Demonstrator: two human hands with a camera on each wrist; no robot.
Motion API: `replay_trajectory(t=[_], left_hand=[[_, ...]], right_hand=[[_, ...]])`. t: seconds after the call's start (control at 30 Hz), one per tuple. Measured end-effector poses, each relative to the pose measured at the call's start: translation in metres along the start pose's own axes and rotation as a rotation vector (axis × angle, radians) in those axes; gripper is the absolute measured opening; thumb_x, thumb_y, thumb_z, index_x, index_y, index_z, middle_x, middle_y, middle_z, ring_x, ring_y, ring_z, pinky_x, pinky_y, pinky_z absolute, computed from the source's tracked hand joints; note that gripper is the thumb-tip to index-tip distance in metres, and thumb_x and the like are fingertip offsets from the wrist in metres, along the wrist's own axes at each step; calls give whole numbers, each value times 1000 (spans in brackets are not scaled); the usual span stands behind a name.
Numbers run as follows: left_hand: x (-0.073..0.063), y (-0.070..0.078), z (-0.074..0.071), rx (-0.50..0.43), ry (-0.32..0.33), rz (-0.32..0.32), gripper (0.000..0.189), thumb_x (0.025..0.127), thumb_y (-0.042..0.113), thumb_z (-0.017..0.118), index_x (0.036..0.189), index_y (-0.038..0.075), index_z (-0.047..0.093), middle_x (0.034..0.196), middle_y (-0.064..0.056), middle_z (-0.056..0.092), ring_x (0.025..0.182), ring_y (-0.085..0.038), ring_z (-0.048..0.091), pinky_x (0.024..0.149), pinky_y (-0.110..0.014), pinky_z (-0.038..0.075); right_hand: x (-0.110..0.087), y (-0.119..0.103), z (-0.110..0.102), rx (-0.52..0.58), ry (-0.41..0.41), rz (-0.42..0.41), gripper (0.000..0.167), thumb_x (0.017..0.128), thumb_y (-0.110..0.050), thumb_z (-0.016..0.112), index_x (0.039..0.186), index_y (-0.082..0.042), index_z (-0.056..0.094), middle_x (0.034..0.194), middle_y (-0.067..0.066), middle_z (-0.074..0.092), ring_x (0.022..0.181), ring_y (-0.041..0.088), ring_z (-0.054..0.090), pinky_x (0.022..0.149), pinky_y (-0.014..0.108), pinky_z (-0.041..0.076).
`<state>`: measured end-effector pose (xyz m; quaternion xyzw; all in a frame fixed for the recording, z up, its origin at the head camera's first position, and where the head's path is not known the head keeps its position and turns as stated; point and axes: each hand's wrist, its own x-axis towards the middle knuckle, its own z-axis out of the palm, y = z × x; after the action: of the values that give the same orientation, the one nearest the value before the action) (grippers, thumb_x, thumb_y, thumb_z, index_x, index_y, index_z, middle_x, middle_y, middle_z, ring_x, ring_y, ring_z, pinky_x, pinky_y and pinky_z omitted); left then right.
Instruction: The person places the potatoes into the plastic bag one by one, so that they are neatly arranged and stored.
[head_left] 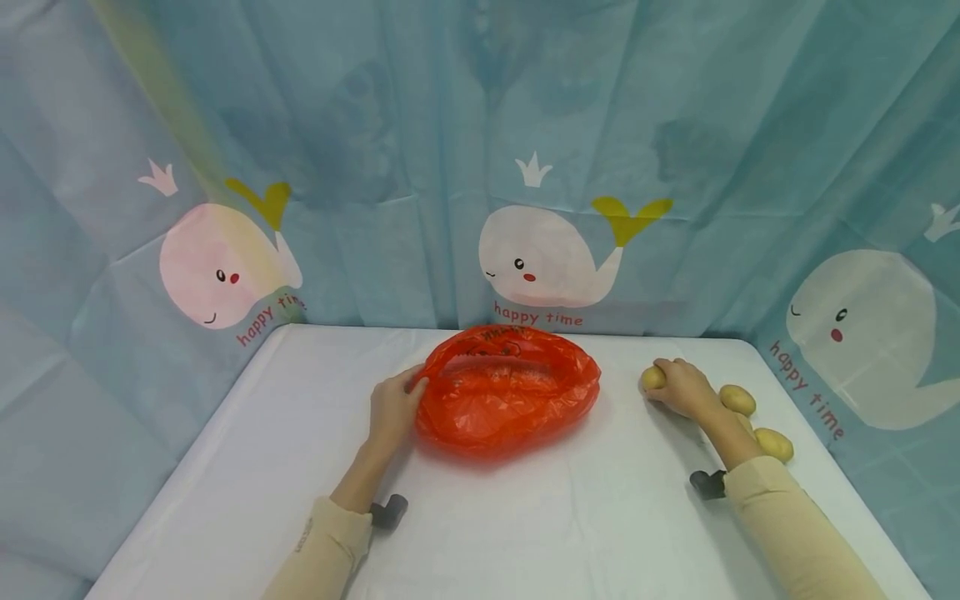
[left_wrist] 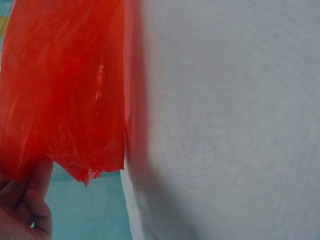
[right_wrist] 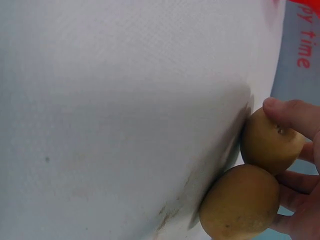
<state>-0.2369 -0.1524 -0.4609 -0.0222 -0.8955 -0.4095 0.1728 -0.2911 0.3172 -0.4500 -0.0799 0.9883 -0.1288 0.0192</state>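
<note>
A red plastic bag (head_left: pixel 506 408) with dark print sits on the table, its mouth spread wide towards me. My left hand (head_left: pixel 393 407) pinches the bag's left rim; in the left wrist view its curled fingers (left_wrist: pixel 37 200) are at the bag's edge. Off to the right, my right hand (head_left: pixel 684 390) grips a potato (head_left: pixel 652 378) close over the table. The right wrist view shows the thumb (right_wrist: pixel 292 114) across this potato, while a second potato (right_wrist: pixel 241 202) lies against it, near the lower fingers.
Beyond my right hand lie a potato (head_left: pixel 737 400) and another potato (head_left: pixel 774 445) by the table's right edge; one more is partly hidden behind the forearm. A white cloth covers the table (head_left: pixel 525 525). Blue curtains (head_left: pixel 420 167) with printed whales rise at the back and sides.
</note>
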Motion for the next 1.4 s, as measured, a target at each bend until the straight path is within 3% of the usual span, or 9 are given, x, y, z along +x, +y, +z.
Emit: replay_trajectory(t=[0.3,0.53,0.8,1.17,1.4], left_hand=[[-2,1,2,-13,1,-16,36,94,17,64,128,6,63,123,-14,69,115,-31,66,93,-42,55],[0,2,2,-8,15,4,35,94,15,64,127,4,64,122,-16,69,114,-33,66,93,-43,55],[0,1,3,10,-14,-33,36,95,18,63,128,5,63,124,-15,68,117,-31,64,95,-42,55],[-1,3,1,-6,0,-32,36,95,17,64,128,5,64,122,-14,69,114,-30,66,91,-41,57],[-1,5,1,4,2,-23,35,94,16,64,127,4,64,121,-15,69,113,-31,66,92,-42,56]], right_hand=[[-1,-4,-7,77,47,-18,62,83,-23,68,131,11,50,104,28,61,84,31,56,73,46,49],[-1,-20,-20,165,48,-32,64,86,-26,72,135,8,49,117,29,60,96,36,57,82,51,49],[-1,-42,-31,194,69,-47,68,84,-30,75,136,5,50,124,28,59,100,36,56,84,48,51],[0,-74,-45,211,126,-102,62,83,-31,76,132,0,55,113,20,62,97,33,55,77,39,49],[-2,-91,-48,264,147,-140,57,82,-25,78,130,-2,58,115,21,63,99,33,55,76,38,50]])
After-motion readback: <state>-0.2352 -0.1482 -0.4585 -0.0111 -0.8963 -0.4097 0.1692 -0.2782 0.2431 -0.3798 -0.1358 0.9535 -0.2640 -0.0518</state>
